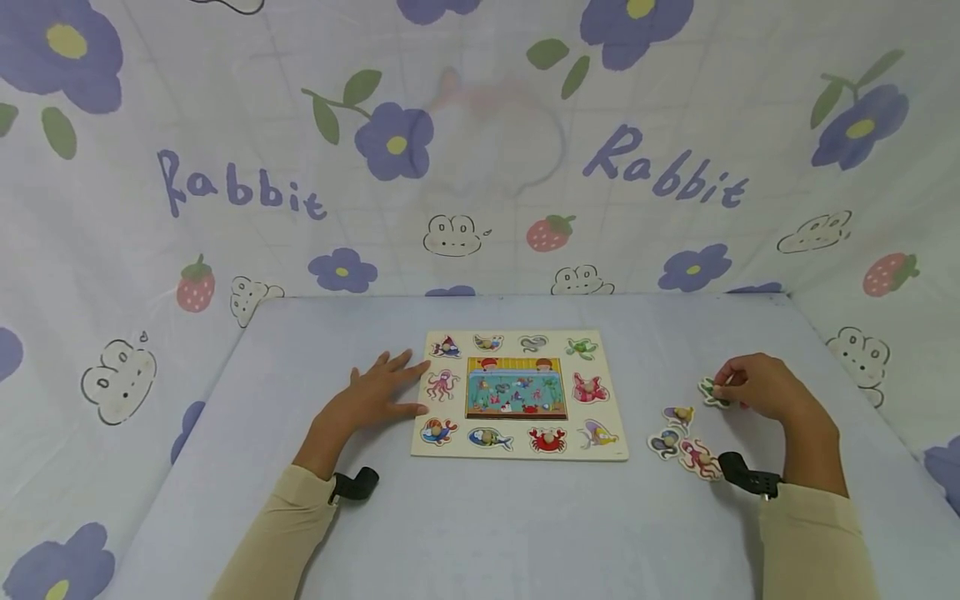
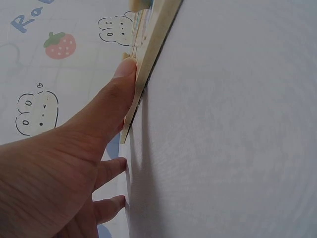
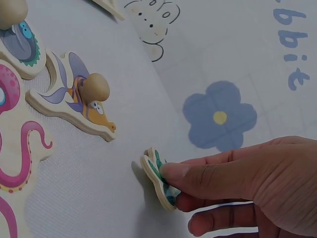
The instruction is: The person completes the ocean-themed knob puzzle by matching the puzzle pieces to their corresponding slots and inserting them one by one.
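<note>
My right hand [image 1: 767, 388] pinches a green knobbed puzzle piece [image 3: 159, 181] between thumb and fingers, to the right of the loose pieces. In the right wrist view the piece is tilted up on its edge, partly covered by the fingertips. My left hand [image 1: 372, 393] lies with its fingers spread at the left side of the wooden puzzle board [image 1: 517, 451]. Its thumb [image 2: 126, 69] touches the board's edge in the left wrist view. Sea-animal pieces with knobs, such as a red crab [image 1: 547, 440] and a blue fish [image 1: 489, 438], sit in the board.
Loose on the table right of the board lie an orange-and-purple fish piece [image 3: 69, 101], a grey-blue piece [image 1: 664, 443] and a pink octopus piece [image 1: 699, 459]. A patterned cloth [image 1: 502, 183] hangs behind the white table [image 1: 517, 525].
</note>
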`<state>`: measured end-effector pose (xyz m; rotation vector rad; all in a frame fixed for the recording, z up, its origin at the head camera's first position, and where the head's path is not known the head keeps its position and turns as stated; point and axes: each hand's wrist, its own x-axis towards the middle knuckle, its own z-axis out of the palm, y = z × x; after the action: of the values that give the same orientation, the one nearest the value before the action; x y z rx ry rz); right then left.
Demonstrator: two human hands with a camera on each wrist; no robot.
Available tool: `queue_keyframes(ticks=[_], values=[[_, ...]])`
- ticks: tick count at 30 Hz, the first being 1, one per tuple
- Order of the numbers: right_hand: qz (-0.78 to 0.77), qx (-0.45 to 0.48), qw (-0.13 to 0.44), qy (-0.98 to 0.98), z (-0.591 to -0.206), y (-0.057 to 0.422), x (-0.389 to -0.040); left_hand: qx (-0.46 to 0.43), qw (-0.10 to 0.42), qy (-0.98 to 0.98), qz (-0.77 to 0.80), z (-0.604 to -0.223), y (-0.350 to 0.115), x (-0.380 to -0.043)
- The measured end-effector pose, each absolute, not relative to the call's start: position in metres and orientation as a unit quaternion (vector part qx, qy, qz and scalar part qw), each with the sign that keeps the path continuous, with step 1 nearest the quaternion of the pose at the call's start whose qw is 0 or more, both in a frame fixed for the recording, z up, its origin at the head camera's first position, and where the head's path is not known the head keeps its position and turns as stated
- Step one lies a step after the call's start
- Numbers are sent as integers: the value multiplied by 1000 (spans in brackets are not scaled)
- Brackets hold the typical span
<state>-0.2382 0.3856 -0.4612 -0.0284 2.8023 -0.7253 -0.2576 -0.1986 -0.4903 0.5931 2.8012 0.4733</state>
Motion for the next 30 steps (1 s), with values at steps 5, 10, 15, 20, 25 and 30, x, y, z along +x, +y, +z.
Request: queue_keyframes(ticks=[5,10,15,20,25,30], values=[[-254,-14,125,959,-458,385,-237,200,121,959,162,-490,-198,-257],[-257,-24,116,959,-455,384,-239,199,120,959,161,-491,-198,-258],[-257,-28,106,960,-450,377,-239,199,121,959,161,-492,-199,-258],[-256,-39,88,962,-445,365,-239,199,118,959,162,-492,-199,-259],[-257,-42,79,962,-445,352,-242,200,118,959,162,-492,-199,-259],[-254,-44,76,963,-448,341,-246,200,122,958,165,-493,-199,-259]])
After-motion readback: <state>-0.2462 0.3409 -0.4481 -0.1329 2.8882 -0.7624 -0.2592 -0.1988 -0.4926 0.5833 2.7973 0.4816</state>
